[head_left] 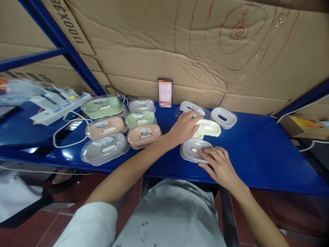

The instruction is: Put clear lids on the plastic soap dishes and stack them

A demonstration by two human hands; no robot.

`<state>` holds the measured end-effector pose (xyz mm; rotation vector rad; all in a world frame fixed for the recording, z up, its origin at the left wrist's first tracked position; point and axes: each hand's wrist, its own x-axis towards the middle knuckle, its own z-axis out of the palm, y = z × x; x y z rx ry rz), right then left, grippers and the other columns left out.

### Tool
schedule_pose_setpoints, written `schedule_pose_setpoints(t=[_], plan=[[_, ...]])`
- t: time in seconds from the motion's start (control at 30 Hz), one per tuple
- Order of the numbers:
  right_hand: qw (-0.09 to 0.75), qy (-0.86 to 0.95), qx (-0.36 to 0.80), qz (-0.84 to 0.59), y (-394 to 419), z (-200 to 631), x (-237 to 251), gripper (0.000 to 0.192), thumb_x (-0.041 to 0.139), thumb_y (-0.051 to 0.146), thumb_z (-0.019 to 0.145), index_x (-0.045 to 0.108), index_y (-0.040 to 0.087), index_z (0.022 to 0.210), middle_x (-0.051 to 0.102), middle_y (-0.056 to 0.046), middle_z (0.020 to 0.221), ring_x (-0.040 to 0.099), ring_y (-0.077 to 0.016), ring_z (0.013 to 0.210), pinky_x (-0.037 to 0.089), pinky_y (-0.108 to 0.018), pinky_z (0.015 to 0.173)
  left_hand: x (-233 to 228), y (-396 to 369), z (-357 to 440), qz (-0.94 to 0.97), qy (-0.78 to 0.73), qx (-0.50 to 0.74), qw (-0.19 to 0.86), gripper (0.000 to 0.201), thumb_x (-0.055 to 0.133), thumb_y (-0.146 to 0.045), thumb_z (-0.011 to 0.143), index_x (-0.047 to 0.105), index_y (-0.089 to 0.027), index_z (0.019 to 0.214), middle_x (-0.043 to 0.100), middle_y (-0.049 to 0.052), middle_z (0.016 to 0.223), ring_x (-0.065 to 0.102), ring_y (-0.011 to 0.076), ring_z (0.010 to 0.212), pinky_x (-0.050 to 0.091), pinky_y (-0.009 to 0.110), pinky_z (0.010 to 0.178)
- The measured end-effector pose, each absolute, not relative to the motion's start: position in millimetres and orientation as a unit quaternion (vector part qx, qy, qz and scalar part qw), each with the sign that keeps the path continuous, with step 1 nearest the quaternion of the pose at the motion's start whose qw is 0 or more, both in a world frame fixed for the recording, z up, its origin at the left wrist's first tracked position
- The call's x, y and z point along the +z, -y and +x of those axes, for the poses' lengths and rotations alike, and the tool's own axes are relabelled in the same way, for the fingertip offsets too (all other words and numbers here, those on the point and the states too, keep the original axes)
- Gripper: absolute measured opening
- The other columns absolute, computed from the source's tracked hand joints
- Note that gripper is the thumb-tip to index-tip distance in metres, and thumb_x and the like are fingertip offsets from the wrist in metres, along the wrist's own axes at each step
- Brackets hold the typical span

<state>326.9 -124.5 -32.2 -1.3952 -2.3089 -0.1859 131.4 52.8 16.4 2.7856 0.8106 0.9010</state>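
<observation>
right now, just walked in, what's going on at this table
A person works at a blue table with both hands. The right hand has its fingertips at a pale strip in a grey tray near the front edge. The left hand is at the cream trays; its grip isn't clear. Green, peach and grey boxes with clear lids sit to the left.

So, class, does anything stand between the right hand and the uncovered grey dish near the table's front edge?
Nothing visible does: the right hand reaches into the grey dish, fingers at its pale insert. A cream dish lies beyond, by the left hand.
</observation>
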Motion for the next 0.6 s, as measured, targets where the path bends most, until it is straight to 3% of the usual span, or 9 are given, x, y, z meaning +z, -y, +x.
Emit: schedule_pose_setpoints(t=[0.1,0.2,0.37,0.5,0.6], plan=[[0.248,0.831,-0.038,-0.497,121,332,-30,0.039,0.063,0.036,0.109,0.063,0.026,0.147,0.074,-0.011,0.137,0.067,-0.0282,0.129,0.045,-0.051,0.112,22,-10,98,0.907,-0.239,0.335,0.088,0.030,0.049,-0.025,0.114,0.060,-0.020,0.141,0.067,0.011,0.142,0.063,0.0236,0.136,0.052,0.043,0.116],[0.260,0.833,-0.020,-0.488,119,332,-27,0.036,0.062,0.035,0.109,0.063,0.026,0.144,0.074,-0.009,0.140,0.067,-0.0280,0.133,0.042,-0.052,0.116,16,27,70,0.895,-0.227,0.370,0.107,0.032,0.055,-0.031,0.112,0.058,-0.022,0.142,0.068,0.012,0.140,0.064,0.0259,0.133,0.054,0.045,0.113],[0.256,0.844,-0.010,-0.470,116,327,-22,0.031,0.062,0.033,0.110,0.066,0.023,0.139,0.078,-0.008,0.132,0.072,-0.0249,0.124,0.041,-0.050,0.116,-16,57,52,0.903,-0.255,0.333,0.089,0.040,0.062,-0.033,0.109,0.055,-0.022,0.146,0.065,0.015,0.142,0.065,0.0301,0.127,0.054,0.052,0.112],[0.281,0.837,-0.055,-0.466,114,331,-10,0.032,0.063,0.030,0.108,0.066,0.022,0.139,0.079,-0.009,0.130,0.072,-0.0251,0.123,0.042,-0.048,0.115,-31,69,57,0.893,-0.255,0.366,0.063,0.040,0.064,-0.034,0.107,0.056,-0.020,0.143,0.060,0.018,0.147,0.059,0.0322,0.137,0.054,0.051,0.113],[0.279,0.815,-0.123,-0.493,102,344,8,0.033,0.063,0.032,0.108,0.067,0.024,0.140,0.080,-0.008,0.129,0.071,-0.0271,0.125,0.041,-0.049,0.116,-33,74,64,0.924,-0.227,0.303,0.049,0.037,0.067,-0.035,0.106,0.060,-0.019,0.139,0.063,0.017,0.146,0.059,0.0333,0.140,0.046,0.058,0.121]])
